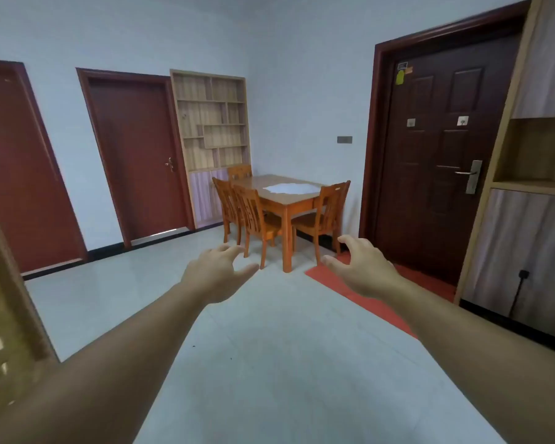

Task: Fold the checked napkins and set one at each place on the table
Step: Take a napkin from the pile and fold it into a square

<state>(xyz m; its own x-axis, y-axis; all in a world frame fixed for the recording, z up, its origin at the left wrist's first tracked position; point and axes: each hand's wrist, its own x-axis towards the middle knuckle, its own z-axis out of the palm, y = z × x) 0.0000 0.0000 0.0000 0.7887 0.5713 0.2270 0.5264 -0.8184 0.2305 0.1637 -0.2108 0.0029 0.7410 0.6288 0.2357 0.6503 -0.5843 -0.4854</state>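
Here, a room seen from standing height, contents as follows. Left hand (217, 274): stretched forward on a bare forearm, palm down, fingers spread and slightly curled, holding nothing. Right hand (364, 272): likewise stretched forward, thumb and fingers apart, holding nothing. Both hang in the air over a pale tiled floor (269, 363), well apart from the furniture.

Table (289, 200): wooden, rectangular, standing in the far corner against the wall. On its top lies a flat whitish patch (290, 188); too distant and washed out to tell whether it is cloth or a checked napkin. Four wooden chairs: two along the left side (247, 213), one at the far end (239, 172), one on the right side (329, 208), all pushed in near the table.

Red mat (359, 299): on the floor before a dark panelled door (442, 161) at right. Two reddish doors (141, 155) at left. Light wooden shelf unit (213, 123) behind the table.
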